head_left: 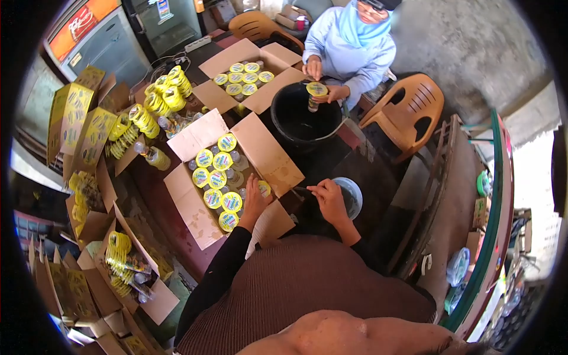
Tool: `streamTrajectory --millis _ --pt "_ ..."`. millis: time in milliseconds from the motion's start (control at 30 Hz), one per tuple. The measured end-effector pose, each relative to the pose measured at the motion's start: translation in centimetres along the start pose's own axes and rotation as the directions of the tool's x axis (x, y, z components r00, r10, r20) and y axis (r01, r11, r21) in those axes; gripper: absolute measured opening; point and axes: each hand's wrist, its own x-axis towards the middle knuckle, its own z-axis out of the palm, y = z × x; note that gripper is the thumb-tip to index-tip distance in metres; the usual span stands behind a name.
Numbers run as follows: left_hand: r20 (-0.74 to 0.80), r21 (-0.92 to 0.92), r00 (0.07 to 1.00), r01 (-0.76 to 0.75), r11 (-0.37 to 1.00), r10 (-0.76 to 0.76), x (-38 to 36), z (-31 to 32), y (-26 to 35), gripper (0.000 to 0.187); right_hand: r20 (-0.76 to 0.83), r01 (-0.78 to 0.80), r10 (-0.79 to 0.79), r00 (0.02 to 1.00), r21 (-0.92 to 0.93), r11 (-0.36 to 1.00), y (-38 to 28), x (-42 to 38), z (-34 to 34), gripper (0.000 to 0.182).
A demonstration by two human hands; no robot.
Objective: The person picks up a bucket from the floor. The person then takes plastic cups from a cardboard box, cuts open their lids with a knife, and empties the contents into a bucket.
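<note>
My left hand (254, 204) reaches into the right side of an open cardboard box (274, 155), its fingers on or beside a bottle with a yellow round label (264, 189). Several bottles with yellow-rimmed round labels (217, 178) stand in that box. My right hand (329, 200) is closed in a pinch on a thin stick-like thing, above the left edge of a light blue bucket (354, 195). What the far end of the stick touches is hard to make out.
Across the table a co-worker (349, 53) holds a yellow-labelled bottle (316, 92) over a black bucket (284, 121). A second open box (275, 57) of bottles stands behind mine. Yellow label stacks (145, 120) lie at left; an orange chair (408, 112) stands at right.
</note>
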Motion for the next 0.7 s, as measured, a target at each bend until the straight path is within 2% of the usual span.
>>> streamTrajectory --millis 67,133,167,233,367,433,700 --pt "0.002 -0.025 1.0 0.031 0.999 -0.031 -0.1 0.2 -0.4 0.082 -0.018 0.002 -0.002 1.0 0.006 1.0 0.3 -0.1 -0.3 0.021" --pt "0.02 0.122 1.0 0.002 0.993 -0.004 0.0 0.1 -0.1 0.082 -0.023 -0.009 0.009 1.0 -0.002 1.0 0.1 -0.2 -0.8 0.021" --pt "0.031 0.119 1.0 -0.002 0.993 -0.001 -0.1 0.1 0.1 0.082 -0.024 -0.002 0.002 1.0 -0.008 1.0 -0.1 -0.3 -1.1 0.02" --pt "0.135 0.206 0.989 0.027 0.978 -0.056 0.2 -1.1 1.6 0.083 -0.041 -0.011 0.011 0.999 -0.01 1.0 -0.3 -0.4 -1.3 0.02" --pt "0.161 0.184 0.985 0.025 0.983 -0.055 0.6 -0.1 -0.1 0.087 -0.047 0.01 -0.012 0.999 -0.037 0.999 -0.2 -0.6 -1.5 0.02" --pt "0.023 0.174 1.0 -0.001 0.985 -0.003 0.4 0.8 -1.5 0.086 -0.045 0.019 -0.02 0.999 -0.039 0.999 -0.3 -0.6 -1.5 0.019" --pt "-0.067 0.048 0.997 0.032 0.998 -0.029 -0.5 0.0 -0.1 0.07 -0.04 0.048 -0.049 0.998 -0.027 0.998 -0.8 -0.2 -1.3 0.019"
